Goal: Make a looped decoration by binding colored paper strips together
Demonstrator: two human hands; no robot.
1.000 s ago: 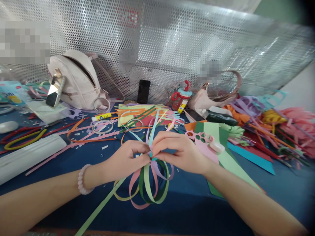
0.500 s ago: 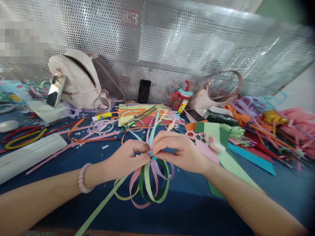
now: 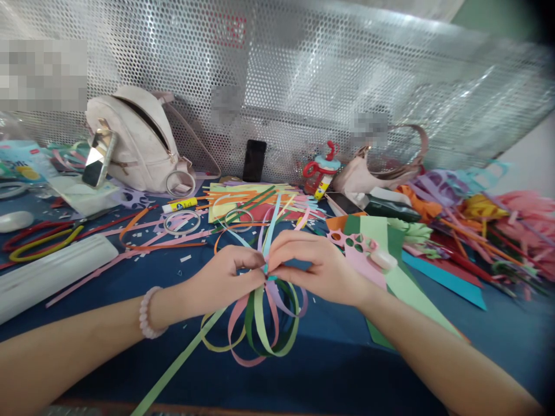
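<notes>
Both my hands meet over the blue table and pinch one bundle of coloured paper strips. My left hand, with a pink bead bracelet on its wrist, grips the bundle from the left. From the right, my right hand presses thumb and fingers on the same spot. Below the pinch the pink, green, purple and yellow strips curve into loops toward me. Above it loose ends, one light blue, stick up and away.
A pink backpack, a dark phone and a pink bag lean on the perforated metal screen. Glue stick, tape rings, scattered strips, green paper sheets and a heap of paper cut-outs lie around.
Almost nothing differs. My fingers have shifted slightly at the pinch point and the bundle stays in place.
</notes>
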